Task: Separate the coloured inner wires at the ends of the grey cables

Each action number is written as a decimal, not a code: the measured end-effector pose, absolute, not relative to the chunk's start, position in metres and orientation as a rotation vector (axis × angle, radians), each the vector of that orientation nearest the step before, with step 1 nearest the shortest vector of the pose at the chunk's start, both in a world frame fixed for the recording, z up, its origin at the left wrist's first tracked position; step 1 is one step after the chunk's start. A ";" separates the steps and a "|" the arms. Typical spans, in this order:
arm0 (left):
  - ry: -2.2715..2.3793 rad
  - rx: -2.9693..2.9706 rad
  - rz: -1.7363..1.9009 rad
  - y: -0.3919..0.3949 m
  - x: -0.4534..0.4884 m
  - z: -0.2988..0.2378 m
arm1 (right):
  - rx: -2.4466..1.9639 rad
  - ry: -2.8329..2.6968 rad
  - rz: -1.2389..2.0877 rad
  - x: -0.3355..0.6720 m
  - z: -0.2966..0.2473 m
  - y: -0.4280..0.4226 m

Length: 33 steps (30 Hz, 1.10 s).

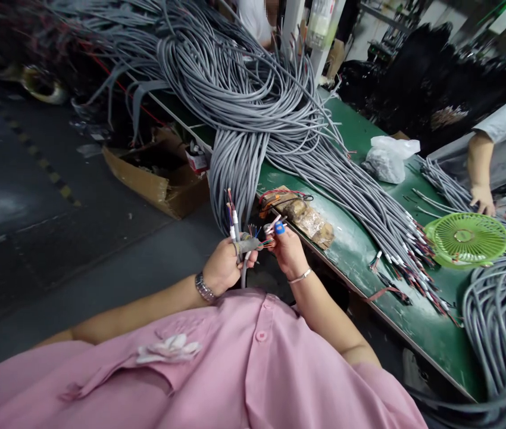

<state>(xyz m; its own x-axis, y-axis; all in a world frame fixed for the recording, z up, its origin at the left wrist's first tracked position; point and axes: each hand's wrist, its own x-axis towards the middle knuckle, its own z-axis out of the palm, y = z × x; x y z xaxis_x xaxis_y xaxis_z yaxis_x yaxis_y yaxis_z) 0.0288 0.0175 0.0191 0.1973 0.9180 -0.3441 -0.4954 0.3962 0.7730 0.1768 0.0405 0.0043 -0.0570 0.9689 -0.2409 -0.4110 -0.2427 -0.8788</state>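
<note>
My left hand, a metal watch at its wrist, is closed around a few grey cables whose stripped ends show white sleeves and coloured cores. A short grey cylindrical piece lies across its fingers, with thin coloured wires fanning out of it. Close by on the right, my right hand has its thumb and fingers pinched together at the tips of those wires. Something blue wraps one of its digits. A small dark and pinkish item shows at the fingertips, too small to name.
Grey cable bundles cover much of the green table. A taped cardboard piece lies at the near edge. Farther right are a plastic bag, a green fan and a co-worker's hand. A cardboard box stands on the floor.
</note>
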 end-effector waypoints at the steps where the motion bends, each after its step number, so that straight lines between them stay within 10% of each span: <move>1: 0.885 0.579 1.063 0.019 0.030 0.018 | -1.089 -0.786 1.446 0.175 0.002 0.040; 33: 0.919 0.857 0.974 0.007 0.022 -0.004 | -1.053 -0.884 1.869 0.197 0.011 0.020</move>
<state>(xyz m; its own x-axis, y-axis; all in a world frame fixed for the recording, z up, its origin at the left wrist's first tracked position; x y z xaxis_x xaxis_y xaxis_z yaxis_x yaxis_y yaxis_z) 0.0215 0.0074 -0.0040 0.2775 0.9299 -0.2415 -0.2953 0.3217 0.8996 0.1966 0.0196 0.0108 -0.3350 0.8804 -0.3356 -0.2990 -0.4371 -0.8483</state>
